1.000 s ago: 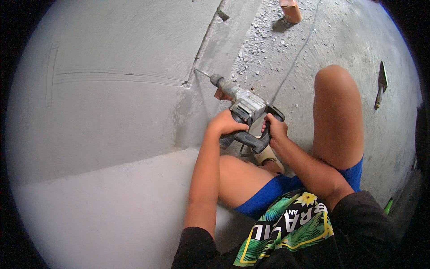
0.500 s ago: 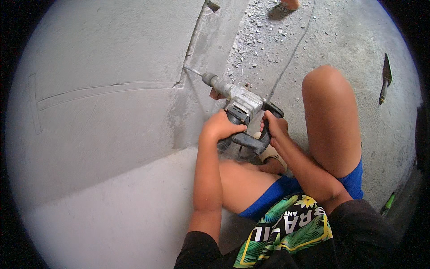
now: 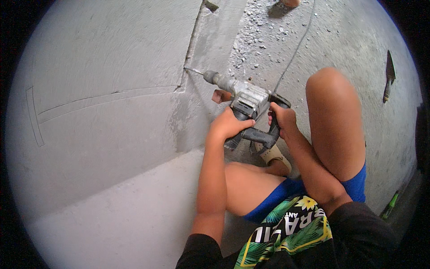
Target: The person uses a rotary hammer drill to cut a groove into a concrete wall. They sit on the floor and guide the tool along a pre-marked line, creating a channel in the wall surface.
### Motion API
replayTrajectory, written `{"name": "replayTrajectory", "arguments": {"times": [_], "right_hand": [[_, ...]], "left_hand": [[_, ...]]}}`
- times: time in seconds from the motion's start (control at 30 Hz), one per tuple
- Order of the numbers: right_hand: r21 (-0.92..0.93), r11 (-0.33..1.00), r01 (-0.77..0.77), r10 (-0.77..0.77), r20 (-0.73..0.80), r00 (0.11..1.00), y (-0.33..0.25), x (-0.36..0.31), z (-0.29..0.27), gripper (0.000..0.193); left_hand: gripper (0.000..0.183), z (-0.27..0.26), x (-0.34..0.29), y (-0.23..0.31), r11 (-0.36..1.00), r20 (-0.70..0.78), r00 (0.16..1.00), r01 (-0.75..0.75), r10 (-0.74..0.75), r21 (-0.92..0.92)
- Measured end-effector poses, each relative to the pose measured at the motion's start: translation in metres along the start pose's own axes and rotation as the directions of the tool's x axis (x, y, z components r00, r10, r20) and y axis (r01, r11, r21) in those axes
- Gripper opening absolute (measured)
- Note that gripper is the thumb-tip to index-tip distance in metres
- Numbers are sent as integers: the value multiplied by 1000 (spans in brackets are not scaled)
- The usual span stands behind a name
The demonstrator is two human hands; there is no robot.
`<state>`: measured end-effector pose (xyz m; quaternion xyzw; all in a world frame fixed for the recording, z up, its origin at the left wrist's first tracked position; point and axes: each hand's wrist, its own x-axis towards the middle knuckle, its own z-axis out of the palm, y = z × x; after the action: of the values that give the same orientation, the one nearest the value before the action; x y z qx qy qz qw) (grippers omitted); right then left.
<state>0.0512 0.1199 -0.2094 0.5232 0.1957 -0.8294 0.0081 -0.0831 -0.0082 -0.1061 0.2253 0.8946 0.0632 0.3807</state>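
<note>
A grey and black rotary hammer [image 3: 251, 97] lies across both my hands, pointing up and left at the wall [image 3: 112, 49]. My left hand [image 3: 228, 123] is wrapped round its black motor housing, thumb along the side. My right hand [image 3: 283, 118] grips the black rear handle; whether a finger presses the trigger is hidden. The steel chisel bit [image 3: 194, 70] meets the wall at the lower end of a long chipped groove [image 3: 191, 45]. Two pencil-thin curved lines [image 3: 109, 95] run leftward from there. A reddish-brown piece [image 3: 219, 96] shows partly behind the tool.
Broken rubble [image 3: 253, 38] lies along the wall's foot. The power cord [image 3: 294, 53] runs up from the tool across the concrete floor. A trowel [image 3: 389, 76] lies at the right, a green-handled item [image 3: 391, 202] below it. My bent knee [image 3: 333, 96] stands right of the tool.
The hammer's rear and both hands have shifted slightly right in the picture, while the bit tip stays at the groove. The view has shifted a little too.
</note>
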Motion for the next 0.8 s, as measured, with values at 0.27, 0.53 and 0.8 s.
{"name": "replayTrajectory", "arguments": {"times": [0.27,0.53,0.8], "right_hand": [[-130,987,92,-94,-10,995,-16,-1,-21,24],[-16,996,90,-91,-38,995,-18,3,-57,24],[39,998,58,-54,-82,995,-6,4,-62,23]], "left_hand": [[86,16,-3,17,993,-11,993,114,-113,31],[84,42,5,39,996,10,996,86,-86,12],[69,45,6,48,998,72,996,-53,54,-19]]}}
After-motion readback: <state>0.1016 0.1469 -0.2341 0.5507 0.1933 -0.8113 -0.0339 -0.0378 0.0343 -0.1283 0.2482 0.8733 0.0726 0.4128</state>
